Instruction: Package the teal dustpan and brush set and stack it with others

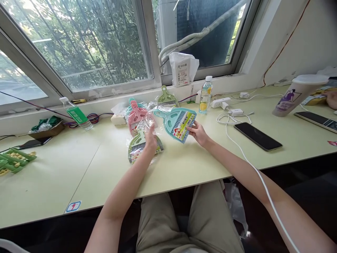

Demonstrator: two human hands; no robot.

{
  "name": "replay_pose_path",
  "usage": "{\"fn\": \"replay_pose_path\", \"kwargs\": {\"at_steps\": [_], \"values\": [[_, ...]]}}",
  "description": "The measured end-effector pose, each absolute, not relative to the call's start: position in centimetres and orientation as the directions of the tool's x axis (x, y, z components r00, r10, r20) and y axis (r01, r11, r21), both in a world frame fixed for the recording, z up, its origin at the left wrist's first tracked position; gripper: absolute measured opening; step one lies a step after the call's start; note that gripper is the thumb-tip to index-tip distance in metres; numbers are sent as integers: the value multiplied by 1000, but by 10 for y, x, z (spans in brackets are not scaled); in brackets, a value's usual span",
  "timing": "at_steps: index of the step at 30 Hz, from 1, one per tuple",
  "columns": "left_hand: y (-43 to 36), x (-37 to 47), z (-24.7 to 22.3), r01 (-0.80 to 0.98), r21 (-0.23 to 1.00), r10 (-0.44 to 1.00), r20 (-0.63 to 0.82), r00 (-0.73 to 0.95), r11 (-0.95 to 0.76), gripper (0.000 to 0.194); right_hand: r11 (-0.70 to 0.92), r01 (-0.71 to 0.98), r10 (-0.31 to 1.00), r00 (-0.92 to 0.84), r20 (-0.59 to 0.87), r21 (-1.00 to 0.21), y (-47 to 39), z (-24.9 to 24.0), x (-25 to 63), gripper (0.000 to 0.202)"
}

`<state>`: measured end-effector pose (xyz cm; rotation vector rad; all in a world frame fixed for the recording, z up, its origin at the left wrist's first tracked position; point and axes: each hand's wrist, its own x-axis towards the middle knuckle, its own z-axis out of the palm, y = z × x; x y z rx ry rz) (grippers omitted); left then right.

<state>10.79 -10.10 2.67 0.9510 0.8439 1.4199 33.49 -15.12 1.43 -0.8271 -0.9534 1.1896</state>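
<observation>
My right hand (198,133) grips the lower edge of a teal mini dustpan-and-brush set (176,121) with a bright label, lifted slightly above the pale green table (184,165). My left hand (150,137) rests on a green dustpan set (139,146) in a clear plastic bag lying flat on the table. Behind it lies a pink dustpan set (137,117), also bagged, and another green one (166,98) near the window sill.
A lemon drink bottle (205,95), power strip (220,102) and white cables sit right of the dustpans. A black phone (257,136) and a large lidded cup (297,94) lie further right. Left are a water bottle (77,114) and green plastic parts (14,160).
</observation>
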Motion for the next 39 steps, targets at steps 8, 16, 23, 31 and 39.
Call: {"fn": "replay_pose_path", "kwargs": {"at_steps": [8, 16, 23, 31, 39], "values": [[-123, 134, 26, -443, 853, 936, -135, 325, 277, 22, 196, -331, 980, 95, 174, -923, -154, 16, 329, 44], [-142, 144, 29, -515, 782, 869, -67, 491, 351, 35, 220, -368, 975, 100, 197, -903, -151, 14, 331, 46], [-146, 146, 25, -438, 846, 805, 17, 593, 304, 39, 241, -404, 970, 123, 208, -882, -151, 15, 330, 46], [-145, 147, 11, -338, 904, 797, -5, 604, 262, 56, 273, -344, 961, 134, 240, -898, -152, 17, 331, 46], [-148, 149, 17, -292, 943, 774, 62, 630, 162, 67, 260, -354, 966, 90, 244, -898, -152, 22, 337, 48]]}}
